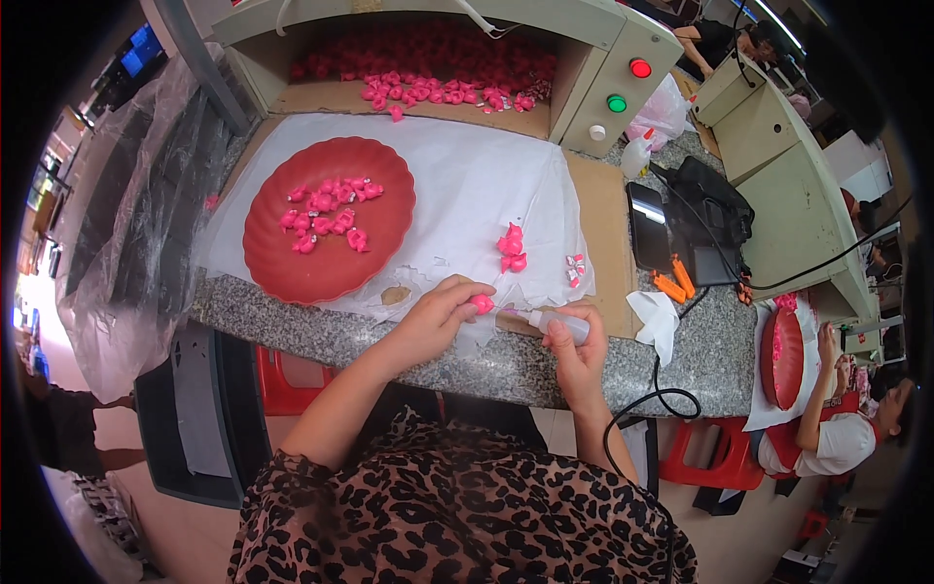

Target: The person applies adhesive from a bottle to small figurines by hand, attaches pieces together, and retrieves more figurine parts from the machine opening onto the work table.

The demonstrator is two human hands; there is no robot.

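Between the fingertips of my left hand (440,313) is a small pink figurine (482,304). My right hand (580,352) grips a translucent glue bottle (562,325), its thin nozzle pointing left at the figurine; whether the tip touches it I cannot tell. Just beyond my hands, a few pink pieces (512,247) lie on the white paper (457,180). To their right is a little heap of small white-and-red parts (575,270). At the left, a scalloped red plate (331,268) holds several more pink figurines (331,206).
Behind the paper, a pale box-like machine (603,73) with lit buttons holds many pink pieces (418,90). On the right lie a phone (647,226), a black bag (708,200), orange-handled tool (671,282), white tissue (655,321) and black cable (681,392). A co-worker (827,438) sits far right.
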